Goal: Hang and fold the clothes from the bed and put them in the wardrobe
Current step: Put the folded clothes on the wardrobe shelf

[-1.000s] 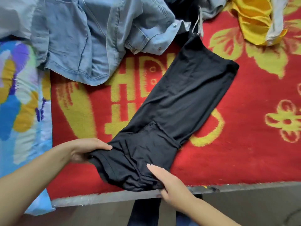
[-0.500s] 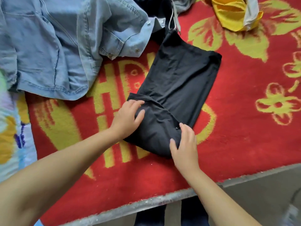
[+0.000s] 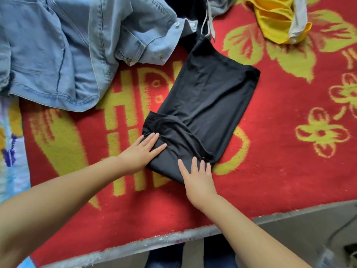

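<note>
A black garment (image 3: 208, 97) lies flat on the red and yellow bed cover (image 3: 280, 161), its near end folded back over itself. My left hand (image 3: 142, 150) presses with straight fingers on the left side of that folded end. My right hand (image 3: 197, 177) lies flat on the near edge of the fold, fingers spread. A light blue denim jacket (image 3: 63, 49) is crumpled at the upper left. A yellow garment (image 3: 278, 18) with a grey part sits at the top right.
A grey drawstring (image 3: 207, 20) and dark cloth poke out at the top between the jacket and the black garment. A multicoloured sheet (image 3: 9, 144) shows at the left. The bed's grey edge (image 3: 173, 236) runs along the bottom, with floor beyond it.
The near end of the black garment has been folded up over itself. Both hands went from gripping that end to lying flat on the fold.
</note>
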Demonstrator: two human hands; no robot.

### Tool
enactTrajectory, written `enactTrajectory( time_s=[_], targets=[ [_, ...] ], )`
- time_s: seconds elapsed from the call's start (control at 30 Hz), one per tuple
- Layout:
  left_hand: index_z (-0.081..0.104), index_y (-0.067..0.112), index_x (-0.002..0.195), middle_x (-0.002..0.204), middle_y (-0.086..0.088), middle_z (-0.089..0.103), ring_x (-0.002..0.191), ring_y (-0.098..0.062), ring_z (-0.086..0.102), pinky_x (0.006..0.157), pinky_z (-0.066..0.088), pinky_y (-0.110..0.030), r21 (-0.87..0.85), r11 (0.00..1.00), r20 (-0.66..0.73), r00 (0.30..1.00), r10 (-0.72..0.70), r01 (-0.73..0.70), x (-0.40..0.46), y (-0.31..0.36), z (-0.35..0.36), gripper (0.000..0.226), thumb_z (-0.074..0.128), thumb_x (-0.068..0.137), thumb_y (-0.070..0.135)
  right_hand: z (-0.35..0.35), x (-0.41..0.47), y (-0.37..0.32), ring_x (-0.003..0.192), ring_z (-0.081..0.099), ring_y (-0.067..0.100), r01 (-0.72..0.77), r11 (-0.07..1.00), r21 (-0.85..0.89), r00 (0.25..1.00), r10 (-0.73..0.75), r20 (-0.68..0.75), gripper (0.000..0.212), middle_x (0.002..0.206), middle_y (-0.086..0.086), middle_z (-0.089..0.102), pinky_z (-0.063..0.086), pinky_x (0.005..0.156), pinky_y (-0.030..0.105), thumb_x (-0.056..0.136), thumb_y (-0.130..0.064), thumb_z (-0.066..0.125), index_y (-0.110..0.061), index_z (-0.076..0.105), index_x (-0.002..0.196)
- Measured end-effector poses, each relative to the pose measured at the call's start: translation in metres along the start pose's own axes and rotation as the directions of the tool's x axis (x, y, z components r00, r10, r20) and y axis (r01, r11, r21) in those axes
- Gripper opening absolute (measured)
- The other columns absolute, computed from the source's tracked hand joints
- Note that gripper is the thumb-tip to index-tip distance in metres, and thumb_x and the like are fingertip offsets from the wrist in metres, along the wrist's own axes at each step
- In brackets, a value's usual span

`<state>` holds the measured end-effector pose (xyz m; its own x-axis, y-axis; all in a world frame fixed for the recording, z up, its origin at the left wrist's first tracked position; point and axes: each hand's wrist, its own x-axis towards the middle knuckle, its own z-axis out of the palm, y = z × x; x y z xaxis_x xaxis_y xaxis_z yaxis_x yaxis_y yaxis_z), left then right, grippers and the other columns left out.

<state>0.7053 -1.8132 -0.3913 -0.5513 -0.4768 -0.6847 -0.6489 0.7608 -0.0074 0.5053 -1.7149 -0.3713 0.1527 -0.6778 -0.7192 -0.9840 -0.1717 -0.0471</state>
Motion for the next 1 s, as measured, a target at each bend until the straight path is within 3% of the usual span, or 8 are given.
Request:
enactTrajectory(
  time_s=[0.13, 0.27, 0.53, 0.63, 0.7, 0.8, 0.93, 1.0],
  targets=[
    [0.019, 0.016, 0.151, 0.152, -0.025, 0.023, 0.141, -0.032, 0.027, 0.114, 0.024, -0.041, -0.14, 0.98, 0.442, 0.877, 0.188, -0.139, -0.036, 0.021, -0.037, 0.065, 0.036, 0.089, 0.002, -0.012, -0.046, 0.01, 0.139, 0.03, 0.037, 0.218, 0.921, 0.324, 0.92, -0.305, 0.248, 0.076, 0.156, 0.02, 0.019, 0.025, 0.113, 0.039, 0.091, -0.009, 0.043, -0.031, 0.004, 0.153],
    [0.059, 0.006, 0.107, 0.092, -0.012, 0.059, 0.08, -0.02, 0.049, 0.054, 0.036, -0.02, -0.415, 0.908, 0.601, 0.732, 0.321, -0.057, -0.044, 0.008, -0.08, 0.031, 0.042, 0.082, 0.001, -0.033, -0.06, 0.038, 0.082, 0.055, 0.014, 0.145, 0.684, 0.715, 0.844, -0.463, 0.272, 0.028, 0.087, -0.004, 0.058, 0.038, 0.067, 0.027, 0.078, -0.007, 0.048, -0.017, 0.057, 0.102],
    [0.058, 0.013, 0.112, 0.102, -0.008, 0.063, 0.093, -0.021, 0.06, 0.078, 0.047, -0.031, -0.873, 0.353, 0.269, 0.935, -0.231, 0.338, 0.035, -0.047, -0.084, 0.02, 0.055, 0.093, 0.019, -0.029, 0.002, 0.109, 0.108, 0.055, 0.024, -0.107, 0.437, 0.893, 0.934, 0.352, -0.061, 0.037, 0.12, 0.012, 0.056, 0.041, 0.095, 0.032, 0.091, -0.01, 0.059, -0.007, 0.052, 0.127],
    [0.045, 0.009, 0.135, 0.123, -0.017, 0.055, 0.113, -0.036, 0.053, 0.093, 0.042, -0.045, -0.585, 0.744, -0.215, 0.822, -0.527, 0.323, 0.041, -0.027, -0.066, 0.049, 0.051, 0.092, 0.032, -0.023, -0.004, 0.086, 0.133, 0.037, 0.03, -0.083, 0.7, 0.71, 0.842, 0.43, -0.325, 0.052, 0.142, 0.014, 0.04, 0.027, 0.11, 0.034, 0.092, -0.014, 0.056, -0.006, 0.041, 0.14],
    [0.046, 0.01, 0.138, 0.134, -0.018, 0.051, 0.125, -0.037, 0.049, 0.104, 0.036, -0.051, -0.283, 0.956, -0.531, 0.818, -0.22, 0.073, 0.029, 0.001, -0.05, 0.059, 0.046, 0.086, 0.038, -0.009, -0.019, 0.055, 0.14, 0.031, 0.035, 0.045, 0.815, 0.578, 0.854, 0.269, -0.446, 0.062, 0.149, 0.018, 0.035, 0.028, 0.114, 0.044, 0.085, -0.016, 0.064, -0.007, 0.041, 0.142],
    [0.036, 0.019, 0.147, 0.153, -0.015, 0.029, 0.141, -0.03, 0.029, 0.108, 0.026, -0.061, 0.113, 0.967, -0.414, 0.874, 0.253, -0.227, 0.007, 0.033, -0.009, 0.083, 0.052, 0.073, 0.051, 0.021, -0.035, 0.01, 0.142, 0.025, 0.04, 0.054, 0.949, 0.312, 0.932, 0.065, -0.358, 0.091, 0.154, 0.021, 0.027, 0.029, 0.108, 0.061, 0.069, -0.033, 0.078, -0.017, 0.036, 0.147],
    [0.018, 0.023, 0.151, 0.155, -0.015, 0.015, 0.143, -0.027, 0.017, 0.104, 0.031, -0.064, 0.05, 0.998, -0.206, 0.977, 0.057, -0.048, 0.003, 0.029, 0.003, 0.113, 0.08, 0.057, 0.026, 0.049, -0.02, 0.02, 0.145, -0.016, 0.036, -0.049, 0.985, 0.165, 0.983, 0.077, -0.166, 0.098, 0.15, 0.015, -0.034, -0.008, 0.108, 0.067, 0.088, -0.033, 0.06, -0.029, -0.017, 0.149],
    [-0.001, 0.025, 0.153, 0.157, -0.015, 0.002, 0.144, -0.031, 0.0, 0.109, 0.023, -0.061, 0.054, 0.998, -0.224, 0.973, 0.05, -0.039, 0.007, 0.026, 0.005, 0.107, 0.067, 0.071, 0.008, 0.045, -0.012, 0.029, 0.145, -0.016, 0.036, -0.036, 0.995, 0.089, 0.989, 0.048, -0.138, 0.086, 0.154, 0.016, -0.029, -0.016, 0.106, 0.064, 0.095, -0.022, 0.048, -0.028, -0.018, 0.15]
  ],
)
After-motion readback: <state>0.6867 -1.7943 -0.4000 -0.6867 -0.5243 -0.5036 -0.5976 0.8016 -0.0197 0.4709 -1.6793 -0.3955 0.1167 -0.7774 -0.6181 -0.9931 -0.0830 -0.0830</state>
